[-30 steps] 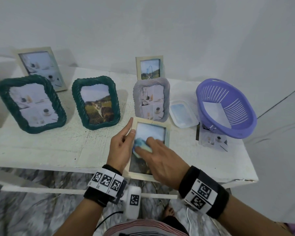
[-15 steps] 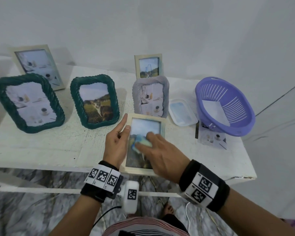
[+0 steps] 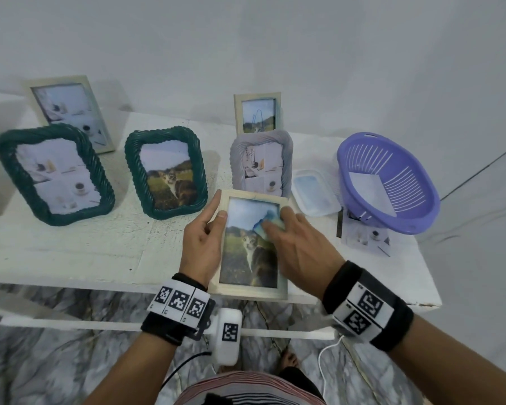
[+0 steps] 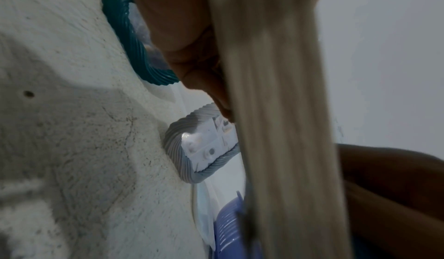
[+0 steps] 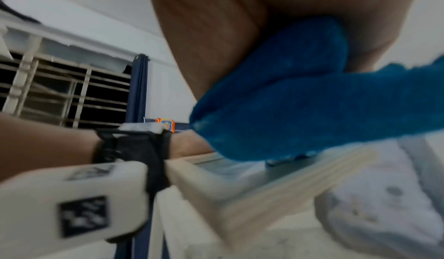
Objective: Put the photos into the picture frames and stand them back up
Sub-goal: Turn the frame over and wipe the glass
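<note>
A pale wooden frame point(image 3: 247, 291) with a cat photo point(image 3: 253, 252) behind its glass lies tilted at the table's front edge. My left hand point(image 3: 202, 244) grips its left side, thumb on the front rim and fingers along the edge. My right hand point(image 3: 298, 247) holds a blue cloth point(image 3: 265, 225) against the upper right of the glass. The right wrist view shows the cloth point(image 5: 300, 111) bunched between thumb and fingers, on top of the frame point(image 5: 252, 192). In the left wrist view, the frame's edge point(image 4: 276, 130) fills the middle.
Two green woven frames point(image 3: 54, 173) point(image 3: 167, 173) and a grey one point(image 3: 260, 162) stand behind on the white table point(image 3: 70, 258), with wooden frames point(image 3: 257, 114) point(image 3: 69, 112) further back. A clear lid point(image 3: 314, 191), a purple basket point(image 3: 389, 176) and a loose photo point(image 3: 365, 238) sit at right.
My right hand has slid the blue cloth up and to the right across the glass, uncovering the cat. The left hand keeps its hold on the frame.
</note>
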`<state>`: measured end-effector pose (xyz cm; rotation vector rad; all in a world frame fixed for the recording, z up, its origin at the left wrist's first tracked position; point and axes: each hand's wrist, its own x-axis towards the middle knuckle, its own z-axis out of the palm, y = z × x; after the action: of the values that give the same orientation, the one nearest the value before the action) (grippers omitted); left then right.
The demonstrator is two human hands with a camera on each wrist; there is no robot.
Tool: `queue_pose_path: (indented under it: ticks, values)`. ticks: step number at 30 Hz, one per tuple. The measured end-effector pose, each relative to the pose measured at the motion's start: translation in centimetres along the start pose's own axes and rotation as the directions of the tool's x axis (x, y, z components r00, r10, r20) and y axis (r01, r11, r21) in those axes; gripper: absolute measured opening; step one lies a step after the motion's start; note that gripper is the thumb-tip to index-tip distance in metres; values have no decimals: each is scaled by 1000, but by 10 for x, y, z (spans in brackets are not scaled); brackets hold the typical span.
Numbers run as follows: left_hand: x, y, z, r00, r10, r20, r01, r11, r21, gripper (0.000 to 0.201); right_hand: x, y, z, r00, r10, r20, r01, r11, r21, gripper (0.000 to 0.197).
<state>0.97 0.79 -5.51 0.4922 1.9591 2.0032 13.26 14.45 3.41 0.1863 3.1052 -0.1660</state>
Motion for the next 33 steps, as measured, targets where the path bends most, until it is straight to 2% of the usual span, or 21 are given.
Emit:
queue_pose_path:
  ticks: [4,7,15,18,21,23,26,30,32,33]
  values:
    - [-3,-4,0,999,-35,-31,35,999,-15,39,-31,-24,13,998,-23,57,15,990,140,31]
    - [-5,-9,-4,997,-69,-46,67,997,-24,39,-43,-32,20,995,-31,96,16,987,157,29]
    - [-11,-6,14,998,-36,-56,37,999,8,40,4,-3,9,985,170,-15,-169,983,74,32]
    - [-5,-7,12,997,-69,-35,68,997,-27,38,-8,-13,13,998,54,-20,-50,989,138,32]
    - [-1,-5,9,997,-72,-24,71,997,-37,38,-33,-25,17,991,-121,50,109,974,198,33]
    - [0,-4,9,998,-68,0,68,997,-32,41,-38,-19,18,987,-150,65,136,975,177,35]
    - [-2,-5,12,999,-32,12,32,999,-9,40,-23,0,13,997,-75,-20,77,990,115,31]
    - [0,0,17,1000,-13,27,13,1000,0,41,16,17,4,987,87,-133,-80,995,56,31]
    - [4,2,16,1000,-13,21,13,1000,-6,43,22,15,3,982,61,-177,-50,997,65,33]
    - [5,3,15,1000,-8,21,8,1000,-1,42,21,11,4,987,17,-160,-5,997,79,34]
